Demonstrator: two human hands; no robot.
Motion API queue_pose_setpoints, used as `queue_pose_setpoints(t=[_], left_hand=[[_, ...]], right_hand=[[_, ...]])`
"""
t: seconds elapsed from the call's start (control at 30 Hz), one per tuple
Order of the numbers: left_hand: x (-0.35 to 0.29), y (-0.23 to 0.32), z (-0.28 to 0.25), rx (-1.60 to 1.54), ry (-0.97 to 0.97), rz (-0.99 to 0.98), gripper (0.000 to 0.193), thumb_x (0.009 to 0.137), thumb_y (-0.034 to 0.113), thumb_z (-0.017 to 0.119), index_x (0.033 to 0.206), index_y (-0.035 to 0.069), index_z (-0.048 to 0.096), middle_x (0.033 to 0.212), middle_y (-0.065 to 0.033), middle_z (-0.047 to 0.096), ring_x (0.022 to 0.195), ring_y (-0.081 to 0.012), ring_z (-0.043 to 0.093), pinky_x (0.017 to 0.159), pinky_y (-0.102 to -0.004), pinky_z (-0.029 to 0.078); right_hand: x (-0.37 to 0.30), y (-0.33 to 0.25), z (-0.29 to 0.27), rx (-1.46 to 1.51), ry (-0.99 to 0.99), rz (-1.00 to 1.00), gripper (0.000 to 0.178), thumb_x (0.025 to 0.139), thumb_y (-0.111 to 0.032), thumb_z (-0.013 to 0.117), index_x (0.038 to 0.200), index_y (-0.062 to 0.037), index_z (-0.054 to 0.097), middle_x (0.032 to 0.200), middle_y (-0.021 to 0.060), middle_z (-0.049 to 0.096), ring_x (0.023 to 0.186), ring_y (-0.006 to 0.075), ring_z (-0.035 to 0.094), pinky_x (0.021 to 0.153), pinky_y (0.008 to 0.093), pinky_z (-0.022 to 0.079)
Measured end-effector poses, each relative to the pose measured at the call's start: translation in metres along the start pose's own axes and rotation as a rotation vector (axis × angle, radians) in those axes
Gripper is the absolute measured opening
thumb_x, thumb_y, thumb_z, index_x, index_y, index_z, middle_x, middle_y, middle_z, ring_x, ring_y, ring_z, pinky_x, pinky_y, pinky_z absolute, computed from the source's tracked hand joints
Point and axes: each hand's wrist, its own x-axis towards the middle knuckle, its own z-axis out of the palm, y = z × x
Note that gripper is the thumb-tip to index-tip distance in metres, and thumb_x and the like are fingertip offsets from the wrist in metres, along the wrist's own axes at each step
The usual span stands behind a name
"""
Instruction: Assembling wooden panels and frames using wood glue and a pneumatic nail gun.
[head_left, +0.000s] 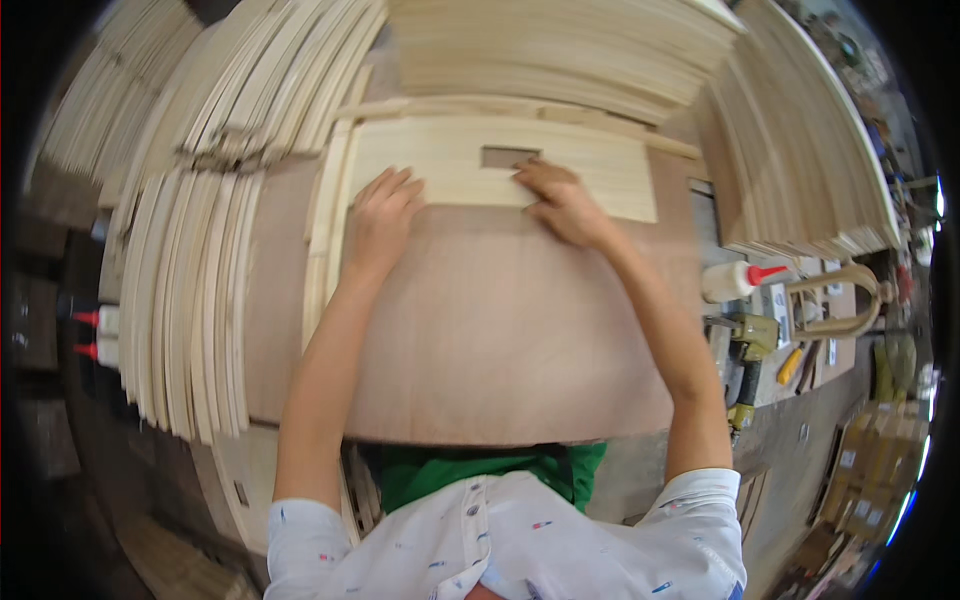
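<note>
A pale wooden board (440,150) with a rectangular cutout lies across the far part of a brown plywood sheet (500,330) in front of me. My left hand (388,215) rests on the board's near edge toward its left end, fingers stretched out over the wood. With my right hand (562,203) I grip the board beside the cutout, fingers at the hole's edge and thumb toward the near edge. Narrow wooden strips (322,240) run along the sheet's left side, and another strip (610,128) lies behind the board. Some motion blur softens the hands.
Stacked wooden strips (195,300) stand at left, with tall piles of boards (560,50) behind and panels (800,130) at far right. Nearby on the right are a white glue bottle (725,283) with a red tip, a nail gun (755,337) and a curved wooden frame (850,325).
</note>
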Motion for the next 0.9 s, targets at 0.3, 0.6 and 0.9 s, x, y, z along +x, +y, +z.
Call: queue_pose_setpoints(t=[0.3,0.6,0.9], left_hand=[[0.130,-0.010,-0.080,-0.654,0.136,-0.371,0.048,0.089,0.027,0.066,0.126,-0.003,0.059,0.120,-0.0181,0.064,0.117,-0.0207,0.058,0.100,-0.0293,0.042],[0.309,-0.022,-0.093,-0.304,0.047,-0.327,0.071,0.083,0.046,0.067,0.129,-0.007,0.055,0.126,-0.0215,0.060,0.119,-0.0275,0.057,0.102,-0.0350,0.040],[0.303,-0.020,-0.075,-0.415,0.171,-0.335,0.082,0.078,0.043,0.073,0.133,-0.011,0.048,0.131,-0.0245,0.056,0.121,-0.0289,0.055,0.103,-0.0353,0.039]], right_hand=[[0.000,0.001,-0.156,0.230,0.750,0.382,0.032,0.091,-0.022,0.061,0.112,0.0012,0.065,0.102,0.0198,0.069,0.099,0.0326,0.066,0.088,0.0377,0.050],[0.072,0.117,-0.308,-0.131,0.813,0.625,0.037,0.080,-0.025,0.070,0.101,0.0048,0.070,0.085,0.0099,0.068,0.076,0.0181,0.061,0.072,0.0337,0.048],[0.076,0.127,-0.308,0.168,0.880,0.641,0.033,0.078,-0.018,0.075,0.100,0.0055,0.071,0.086,0.0089,0.069,0.079,0.0161,0.062,0.070,0.0303,0.047]])
